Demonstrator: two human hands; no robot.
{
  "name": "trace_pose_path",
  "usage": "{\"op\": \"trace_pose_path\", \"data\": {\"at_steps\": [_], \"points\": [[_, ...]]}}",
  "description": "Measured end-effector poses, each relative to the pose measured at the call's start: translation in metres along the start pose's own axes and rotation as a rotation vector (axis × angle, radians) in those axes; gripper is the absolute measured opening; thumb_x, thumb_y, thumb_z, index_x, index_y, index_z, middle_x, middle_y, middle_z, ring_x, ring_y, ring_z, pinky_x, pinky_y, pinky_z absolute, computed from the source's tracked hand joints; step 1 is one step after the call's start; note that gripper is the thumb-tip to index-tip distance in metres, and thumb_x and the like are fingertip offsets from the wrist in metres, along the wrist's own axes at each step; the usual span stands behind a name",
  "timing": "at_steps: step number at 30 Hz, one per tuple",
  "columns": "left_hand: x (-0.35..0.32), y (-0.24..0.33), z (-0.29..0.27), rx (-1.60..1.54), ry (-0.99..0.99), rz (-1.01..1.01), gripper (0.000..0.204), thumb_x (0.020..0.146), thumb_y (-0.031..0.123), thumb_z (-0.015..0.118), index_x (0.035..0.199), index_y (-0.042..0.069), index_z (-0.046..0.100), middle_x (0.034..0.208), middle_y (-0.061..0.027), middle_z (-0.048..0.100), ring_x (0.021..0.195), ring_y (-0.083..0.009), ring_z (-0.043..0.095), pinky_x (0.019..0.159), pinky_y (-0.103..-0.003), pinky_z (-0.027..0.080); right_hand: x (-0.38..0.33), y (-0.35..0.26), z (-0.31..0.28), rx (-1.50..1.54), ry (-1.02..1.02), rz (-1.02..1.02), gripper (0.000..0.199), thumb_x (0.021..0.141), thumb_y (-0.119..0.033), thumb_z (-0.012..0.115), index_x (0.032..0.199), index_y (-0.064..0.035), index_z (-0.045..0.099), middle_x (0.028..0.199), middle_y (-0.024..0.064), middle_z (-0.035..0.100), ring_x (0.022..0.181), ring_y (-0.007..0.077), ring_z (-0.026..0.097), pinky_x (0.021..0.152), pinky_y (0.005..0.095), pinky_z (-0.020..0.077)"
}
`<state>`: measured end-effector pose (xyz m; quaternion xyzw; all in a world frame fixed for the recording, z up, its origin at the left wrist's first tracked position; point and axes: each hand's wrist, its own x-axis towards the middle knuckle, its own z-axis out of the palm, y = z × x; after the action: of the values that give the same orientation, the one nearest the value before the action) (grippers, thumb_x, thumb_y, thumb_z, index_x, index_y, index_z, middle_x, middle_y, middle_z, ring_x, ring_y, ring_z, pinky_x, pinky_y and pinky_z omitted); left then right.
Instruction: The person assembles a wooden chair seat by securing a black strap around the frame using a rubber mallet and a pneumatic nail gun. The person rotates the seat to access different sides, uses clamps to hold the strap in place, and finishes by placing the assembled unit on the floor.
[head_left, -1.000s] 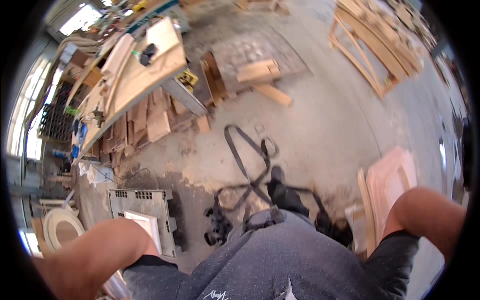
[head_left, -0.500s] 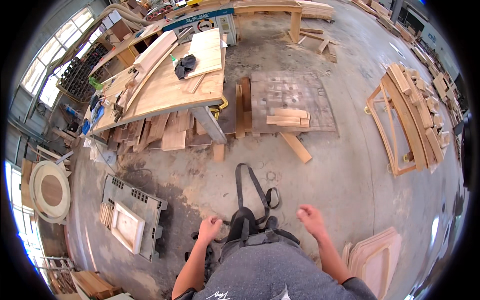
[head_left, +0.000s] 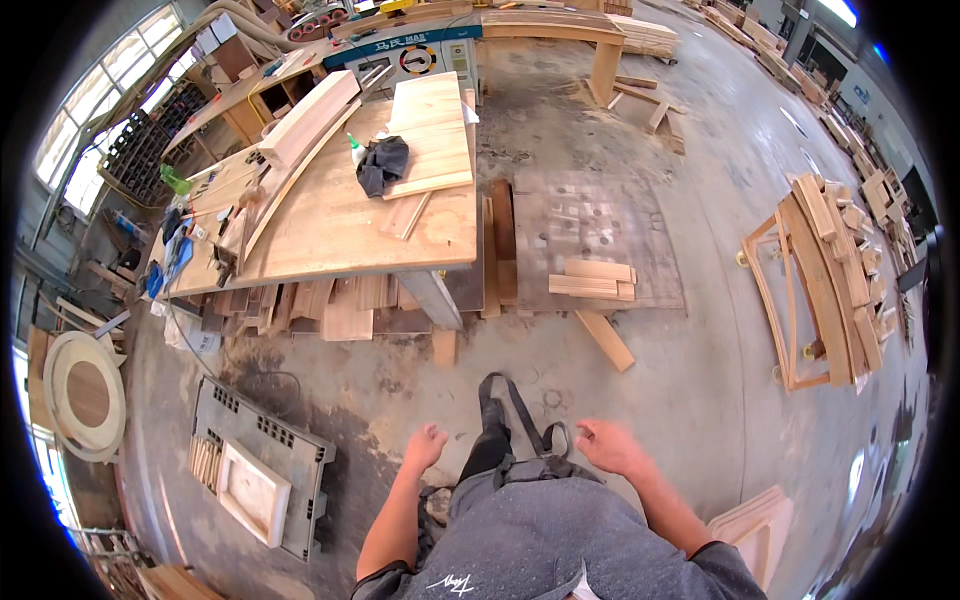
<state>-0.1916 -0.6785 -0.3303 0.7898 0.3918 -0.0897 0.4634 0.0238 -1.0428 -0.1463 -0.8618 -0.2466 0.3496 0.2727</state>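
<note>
My left hand [head_left: 427,447] hangs in the air at waist height, its fingers curled in with nothing in them. My right hand [head_left: 605,446] is at about the same height, a little blurred, with the fingers bent inward and nothing seen in it. Neither touches anything. Between them, a looped black strap [head_left: 519,408] dangles in front of my body, over my leg in dark trousers. Ahead to the left stands a wooden workbench [head_left: 350,236]. A pale board [head_left: 432,130], a dark cloth [head_left: 382,168] and a thick wood beam [head_left: 312,118] lie on it.
Wood slats [head_left: 592,282] lie on a flat worn panel [head_left: 640,225] ahead, beside a loose plank [head_left: 606,341]. A wheeled rack with timber [head_left: 830,270] stands right. On the left, a grey pallet [head_left: 305,462] bears a wooden frame [head_left: 280,497]. Stacked panels [head_left: 760,530] are near right.
I have moved forward: the bench and floor pieces appear nearer and lower. One leg now reaches ahead. My right hand has come slightly inward, and the strap has swung.
</note>
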Motion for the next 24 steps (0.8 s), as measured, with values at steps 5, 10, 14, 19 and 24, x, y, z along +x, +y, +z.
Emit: {"op": "trace_pose_path", "data": {"at_steps": [5,10,14,19,24], "points": [[0.077,0.062,-0.061,0.037,-0.036,0.049,0.06,0.09,0.032,0.073,0.133,-0.008,0.061,0.113,-0.0246,0.074,0.107,-0.0326,0.073,0.093,-0.04,0.056,0.073,-0.042,-0.005,-0.038,-0.081,-0.089,0.045,0.097,-0.031,0.063,0.132,-0.0024,0.063,0.109,0.0166,0.073,0.104,0.0373,0.068,0.092,0.0456,0.0537],[0.121,0.104,-0.092,-0.049,0.046,0.154,0.06,0.091,0.029,0.073,0.135,-0.009,0.059,0.115,-0.0227,0.073,0.104,-0.0308,0.073,0.091,-0.039,0.056,0.125,-0.076,-0.025,-0.053,-0.088,-0.103,0.044,0.097,-0.031,0.064,0.131,-0.0027,0.063,0.107,0.0153,0.073,0.103,0.0364,0.068,0.09,0.0469,0.0537],[0.139,0.125,-0.087,-0.184,0.047,0.116,0.061,0.091,0.029,0.072,0.137,-0.008,0.057,0.117,-0.0224,0.073,0.105,-0.0304,0.073,0.091,-0.039,0.056,0.158,-0.074,-0.034,-0.114,-0.161,-0.085,0.044,0.096,-0.031,0.065,0.131,-0.0033,0.063,0.106,0.0151,0.074,0.104,0.0352,0.068,0.09,0.0472,0.0537],[0.167,0.132,-0.079,-0.187,0.098,0.095,0.059,0.091,0.027,0.072,0.137,-0.006,0.058,0.115,-0.0226,0.072,0.101,-0.0309,0.072,0.09,-0.039,0.056,0.209,-0.067,-0.047,-0.131,-0.237,-0.122,0.043,0.096,-0.03,0.064,0.129,-0.0039,0.064,0.109,0.0164,0.074,0.108,0.0364,0.068,0.092,0.0476,0.0537],[0.205,0.176,-0.108,-0.077,0.171,0.184,0.033,0.09,0.018,0.07,0.113,-0.005,0.064,0.094,-0.0154,0.07,0.083,-0.0251,0.066,0.078,-0.038,0.054,0.286,-0.078,-0.103,-0.214,-0.266,-0.18,0.048,0.098,-0.037,0.06,0.135,-0.0058,0.062,0.124,0.0213,0.068,0.117,0.0404,0.063,0.1,0.0497,0.0507]]}}
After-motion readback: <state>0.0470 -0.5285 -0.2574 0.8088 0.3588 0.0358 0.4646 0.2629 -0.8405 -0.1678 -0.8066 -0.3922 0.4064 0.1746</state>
